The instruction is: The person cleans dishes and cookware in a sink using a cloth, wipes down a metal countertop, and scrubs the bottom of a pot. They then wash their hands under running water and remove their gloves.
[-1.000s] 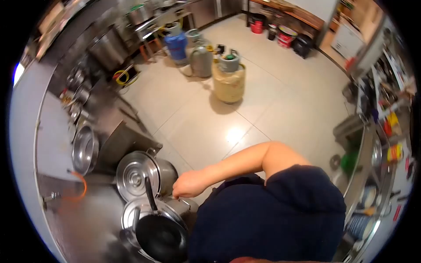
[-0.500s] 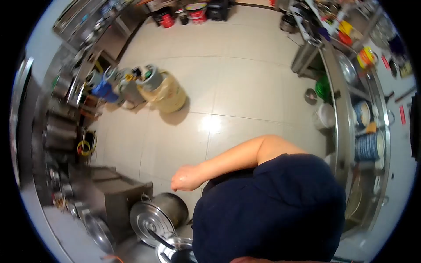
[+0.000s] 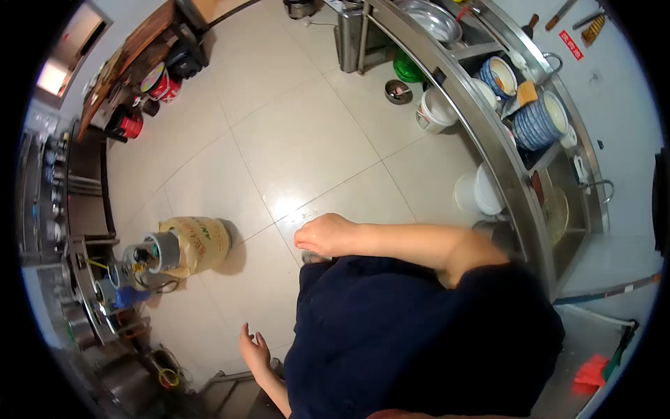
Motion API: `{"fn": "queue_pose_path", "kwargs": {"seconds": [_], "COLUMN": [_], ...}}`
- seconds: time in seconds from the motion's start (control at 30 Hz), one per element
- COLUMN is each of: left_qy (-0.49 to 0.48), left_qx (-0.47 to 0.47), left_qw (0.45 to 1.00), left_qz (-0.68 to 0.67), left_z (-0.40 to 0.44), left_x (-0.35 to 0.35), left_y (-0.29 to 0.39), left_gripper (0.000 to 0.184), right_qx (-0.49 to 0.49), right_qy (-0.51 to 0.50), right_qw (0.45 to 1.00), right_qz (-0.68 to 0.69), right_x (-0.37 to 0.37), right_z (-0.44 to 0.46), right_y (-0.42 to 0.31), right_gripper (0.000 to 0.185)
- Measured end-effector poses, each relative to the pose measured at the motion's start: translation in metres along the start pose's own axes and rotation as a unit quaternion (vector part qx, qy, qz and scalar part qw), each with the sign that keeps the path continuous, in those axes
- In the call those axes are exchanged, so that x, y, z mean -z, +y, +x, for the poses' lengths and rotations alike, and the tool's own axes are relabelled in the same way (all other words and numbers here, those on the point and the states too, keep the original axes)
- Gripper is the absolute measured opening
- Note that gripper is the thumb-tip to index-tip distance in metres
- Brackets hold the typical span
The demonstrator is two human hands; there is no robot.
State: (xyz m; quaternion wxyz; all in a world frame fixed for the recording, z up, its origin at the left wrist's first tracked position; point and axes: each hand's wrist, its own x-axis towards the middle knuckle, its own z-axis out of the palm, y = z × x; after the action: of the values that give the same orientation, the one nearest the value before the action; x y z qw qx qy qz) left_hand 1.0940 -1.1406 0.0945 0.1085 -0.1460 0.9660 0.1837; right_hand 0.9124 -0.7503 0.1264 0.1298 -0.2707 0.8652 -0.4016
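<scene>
My right hand [image 3: 326,235] is held out in front of the dark blue shirt [image 3: 412,328], above the tiled floor. Its fingers are curled in, and nothing shows in them. Lower down on the left, my left hand [image 3: 256,353] has its fingers apart and holds nothing. Neither hand touches an object. The nearest large thing is a yellowish gas cylinder [image 3: 199,244] with a grey collar, standing on the floor to the left. Part of a shoe [image 3: 314,258] shows just below my right hand.
More gas cylinders [image 3: 125,279] stand at the left. Along the right runs a steel sink unit [image 3: 481,140] with stacked blue-and-white bowls [image 3: 534,126]. White buckets [image 3: 480,192] and a small metal bowl [image 3: 398,91] sit on the floor beside it. Light tiled floor [image 3: 279,126] lies ahead.
The view has turned right, so the cylinders sit lower left and the sink unit is nearer. The lidded steel pot has left view. My left hand has come into view.
</scene>
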Motion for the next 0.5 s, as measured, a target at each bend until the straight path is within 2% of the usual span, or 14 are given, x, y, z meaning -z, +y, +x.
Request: {"fn": "queue_pose_path", "kwargs": {"seconds": [0.1, 0.2, 0.3, 0.37, 0.43, 0.5], "left_qy": [-0.066, -0.083, -0.077, -0.072, -0.152, -0.135], "left_qx": [-0.014, -0.07, -0.129, -0.249, -0.252, -0.4], "left_qw": [0.998, 0.994, 0.989, 0.963, 0.951, 0.904], "left_qz": [-0.005, 0.013, 0.0, 0.071, 0.09, 0.067], "left_z": [0.077, 0.17, 0.261, 0.326, 0.37, 0.42], "left_x": [0.004, 0.019, 0.031, 0.03, 0.034, 0.009], "left_y": [0.002, 0.033, 0.095, 0.139, 0.217, 0.27], "left_gripper": [0.044, 0.04, 0.036, 0.035, 0.035, 0.031], "right_qx": [-0.019, -0.064, -0.133, -0.153, -0.158, -0.322], "right_qy": [0.078, 0.142, 0.172, 0.23, 0.33, 0.323], "right_qw": [0.997, 0.988, 0.974, 0.958, 0.929, 0.89], "right_qz": [-0.006, -0.006, -0.064, -0.08, -0.057, -0.019], "right_x": [0.02, 0.036, 0.066, 0.093, 0.107, 0.121], "right_z": [0.011, 0.023, 0.037, 0.038, 0.033, 0.018], "right_y": [0.023, 0.047, 0.068, 0.066, 0.073, 0.076], "right_gripper": [0.024, 0.027, 0.028, 0.029, 0.028, 0.029]}}
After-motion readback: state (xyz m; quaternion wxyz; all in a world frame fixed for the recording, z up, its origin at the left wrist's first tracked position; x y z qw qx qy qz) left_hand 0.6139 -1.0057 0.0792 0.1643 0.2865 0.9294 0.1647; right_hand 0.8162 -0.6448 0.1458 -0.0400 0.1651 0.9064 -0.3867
